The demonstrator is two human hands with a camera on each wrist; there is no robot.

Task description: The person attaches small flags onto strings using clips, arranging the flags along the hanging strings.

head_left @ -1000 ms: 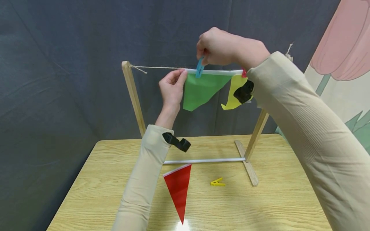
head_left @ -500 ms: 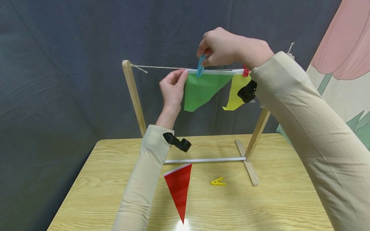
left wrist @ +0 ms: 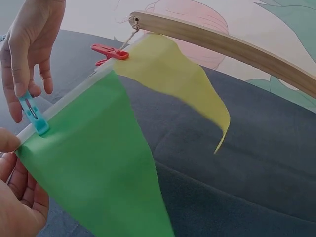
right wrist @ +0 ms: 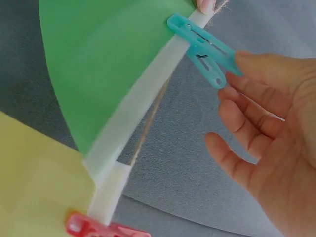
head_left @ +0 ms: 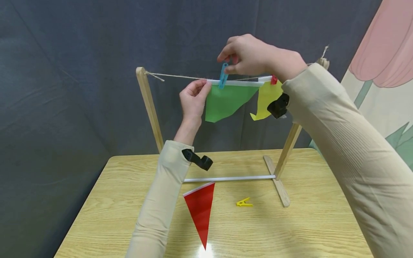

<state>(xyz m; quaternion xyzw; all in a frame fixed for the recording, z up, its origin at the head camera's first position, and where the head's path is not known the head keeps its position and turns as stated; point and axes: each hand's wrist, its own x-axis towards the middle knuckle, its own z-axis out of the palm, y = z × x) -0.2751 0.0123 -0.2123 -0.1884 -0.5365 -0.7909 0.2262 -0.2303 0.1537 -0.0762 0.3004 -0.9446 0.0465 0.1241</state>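
Observation:
My left hand (head_left: 193,98) pinches the upper left corner of a green pennant (head_left: 227,98) with a white top band, at the string (head_left: 175,76). A blue clothespin (head_left: 223,76) sits clamped on that band, a little to the right of the pinch. My right hand (head_left: 250,55) is at the clothespin's handles. In the right wrist view its thumb (right wrist: 254,64) touches one handle, while the fingers are relaxed close by the other. A yellow pennant (left wrist: 173,74) hangs to the right, clipped by a red clothespin (left wrist: 111,52).
A wooden post (head_left: 150,107) stands left and another (head_left: 287,152) right, joined low by a white rod (head_left: 229,178). On the table (head_left: 306,222) lie a red pennant (head_left: 201,211) and a yellow clothespin (head_left: 244,202). A dark curtain (head_left: 80,89) hangs behind.
The right hand's fingers have loosened and spread from the blue clothespin, which stays on the band. The string and green pennant have dipped slightly there. The left hand keeps its pinch.

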